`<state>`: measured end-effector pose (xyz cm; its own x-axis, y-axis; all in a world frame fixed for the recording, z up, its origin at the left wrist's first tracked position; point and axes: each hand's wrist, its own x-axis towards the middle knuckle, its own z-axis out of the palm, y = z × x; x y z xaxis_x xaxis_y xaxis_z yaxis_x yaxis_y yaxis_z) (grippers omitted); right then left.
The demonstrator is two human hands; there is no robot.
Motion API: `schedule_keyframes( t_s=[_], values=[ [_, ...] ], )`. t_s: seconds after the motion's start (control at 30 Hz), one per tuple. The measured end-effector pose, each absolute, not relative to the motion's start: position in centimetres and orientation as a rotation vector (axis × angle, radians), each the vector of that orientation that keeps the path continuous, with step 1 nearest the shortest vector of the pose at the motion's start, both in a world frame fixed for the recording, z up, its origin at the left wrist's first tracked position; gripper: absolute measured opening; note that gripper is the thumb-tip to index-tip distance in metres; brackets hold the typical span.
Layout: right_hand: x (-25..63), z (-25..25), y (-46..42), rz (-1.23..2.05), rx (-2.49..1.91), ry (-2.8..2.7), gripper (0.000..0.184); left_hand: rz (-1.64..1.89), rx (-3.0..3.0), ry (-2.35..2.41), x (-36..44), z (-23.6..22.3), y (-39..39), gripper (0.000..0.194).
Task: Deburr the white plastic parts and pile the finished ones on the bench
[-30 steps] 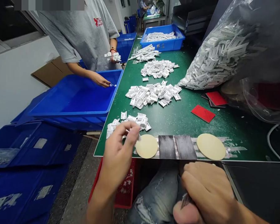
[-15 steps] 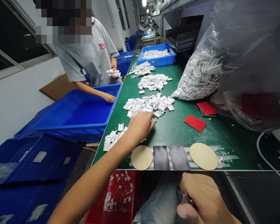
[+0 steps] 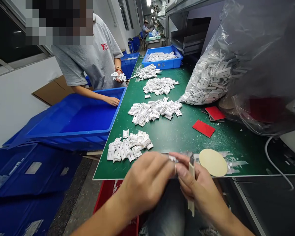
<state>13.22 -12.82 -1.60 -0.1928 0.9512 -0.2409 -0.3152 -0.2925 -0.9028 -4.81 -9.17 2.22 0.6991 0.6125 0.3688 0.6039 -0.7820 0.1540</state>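
Note:
Over the table's front edge my two hands meet. My left hand [image 3: 147,177] is closed, its fingertips pinching a small white plastic piece [image 3: 172,158] that is partly hidden. Wrapped round a utility knife [image 3: 191,172] with a beige handle, my right hand [image 3: 200,185] holds it upright, blade end up; its thumb and index finger reach to the white piece. A near pile of white plastic pieces [image 3: 130,146] lies just beyond my left hand, and a second pile [image 3: 153,110] is behind it. To the right, a pale yellow disc [image 3: 213,162] is stuck at the edge.
On the green table [image 3: 167,137] are a red sheet [image 3: 203,128], a clear bag of white parts [image 3: 208,78] and a blue tray [image 3: 166,64]. A blue bin [image 3: 71,133] stands left, beside a co-worker [image 3: 98,65] holding white pieces. A red bin [image 3: 102,198] sits below.
My left hand has come back from the second pile to the table edge with a white piece. My right hand has risen with the knife to meet it.

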Motion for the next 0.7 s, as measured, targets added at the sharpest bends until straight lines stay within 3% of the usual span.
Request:
schedule_keyframes(
  t_s=[0.17, 0.3, 0.43, 0.7],
  values=[
    [10.8, -1.0, -14.2, 1.583, -1.033, -1.175, 0.027, 1.006, 2.587, 0.934, -7.5, 1.1, -14.7, 0.043],
    [8.5, -1.4, -15.6, 1.500, -1.101, -1.091, 0.030, 1.379, 1.768, 1.486, -7.3, -0.3, -16.1, 0.031],
    [6.4, -2.5, -16.5, 1.494, -1.130, -1.108, 0.028, 1.273, 1.276, 1.768, -7.1, -0.6, -17.4, 0.006],
    [3.1, -5.5, -19.7, 1.291, -1.122, -1.561, 0.016, 1.168, 1.023, 2.172, -11.6, -4.1, -22.1, 0.018]
  ],
)
